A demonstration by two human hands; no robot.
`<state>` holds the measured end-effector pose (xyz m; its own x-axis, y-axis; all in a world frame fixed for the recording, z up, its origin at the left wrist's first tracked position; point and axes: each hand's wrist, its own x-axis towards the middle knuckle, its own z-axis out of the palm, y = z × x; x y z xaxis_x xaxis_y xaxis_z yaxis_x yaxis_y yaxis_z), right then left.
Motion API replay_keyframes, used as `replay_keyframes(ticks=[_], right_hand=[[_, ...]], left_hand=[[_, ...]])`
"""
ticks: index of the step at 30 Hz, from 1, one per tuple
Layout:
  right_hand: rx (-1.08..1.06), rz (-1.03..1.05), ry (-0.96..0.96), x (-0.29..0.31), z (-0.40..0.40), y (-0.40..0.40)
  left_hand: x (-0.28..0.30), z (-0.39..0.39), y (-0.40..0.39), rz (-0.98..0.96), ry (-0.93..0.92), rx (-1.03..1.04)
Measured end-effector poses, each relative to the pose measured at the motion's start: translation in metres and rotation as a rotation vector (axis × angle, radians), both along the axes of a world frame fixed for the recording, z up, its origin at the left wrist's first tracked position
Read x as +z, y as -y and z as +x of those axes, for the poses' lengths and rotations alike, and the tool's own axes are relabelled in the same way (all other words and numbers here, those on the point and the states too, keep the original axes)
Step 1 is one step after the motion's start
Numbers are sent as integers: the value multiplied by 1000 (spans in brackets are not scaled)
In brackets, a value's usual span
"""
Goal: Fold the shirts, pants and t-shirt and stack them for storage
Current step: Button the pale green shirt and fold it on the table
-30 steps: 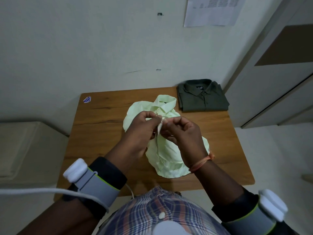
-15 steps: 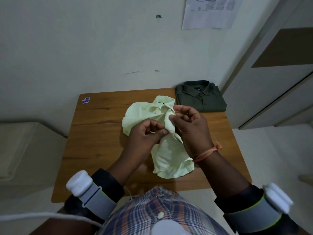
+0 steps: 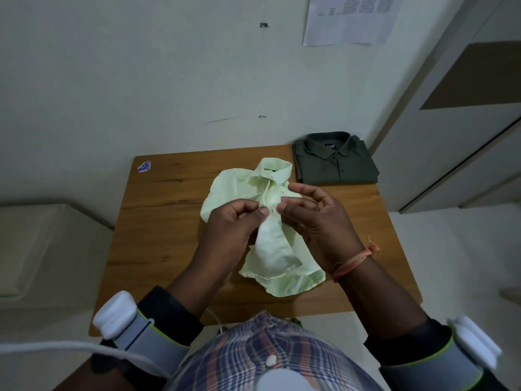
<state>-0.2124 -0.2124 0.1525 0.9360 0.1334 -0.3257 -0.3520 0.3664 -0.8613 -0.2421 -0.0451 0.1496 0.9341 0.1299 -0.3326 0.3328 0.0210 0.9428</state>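
the left hand [image 3: 234, 221] and right hand [image 3: 313, 218] are pinching the light green shirt [image 3: 270, 249] placket. a folded dark shirt [image 3: 335, 159] is lying on the table [image 3: 158, 221].

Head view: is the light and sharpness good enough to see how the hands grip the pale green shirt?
Head view: dim, even light, no glare; the pale green shirt stands out on the table. Left hand and right hand are fairly sharp, pinching its front. Wide-angle bending warps the edges.

Dim room: wooden table [image 3: 158, 221] against pale wall [image 3: 141, 74], perhaps a cabinet [image 3: 465, 122] right.
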Motion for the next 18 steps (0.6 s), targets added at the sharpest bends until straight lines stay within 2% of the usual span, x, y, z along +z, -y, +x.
replay_keyframes(ticks=[3, 5, 8, 10, 12, 15, 18], right_hand=[[186, -92, -8, -3, -6, -1], [306, -189, -100, -10, -7, -1], [364, -363, -289, -29, -2, -4], [502, -356, -386, -42, 0, -14], [635, -474, -367, -59, 4, -19], [864, -943, -244, -81, 26, -10], [824, -1107, -305, -105, 54, 8]], left_hand=[[-12, 1, -3, -13, -155, -82], [-23, -2, -9, -33, -240, -174], [-36, -6, -11, 93, -253, -455], [-42, -9, -3, 222, -226, -683], [-57, -8, -5, 255, -304, -819], [-84, 2, -27, 99, -545, -834], [-92, 29, -53, 91, -629, -625]])
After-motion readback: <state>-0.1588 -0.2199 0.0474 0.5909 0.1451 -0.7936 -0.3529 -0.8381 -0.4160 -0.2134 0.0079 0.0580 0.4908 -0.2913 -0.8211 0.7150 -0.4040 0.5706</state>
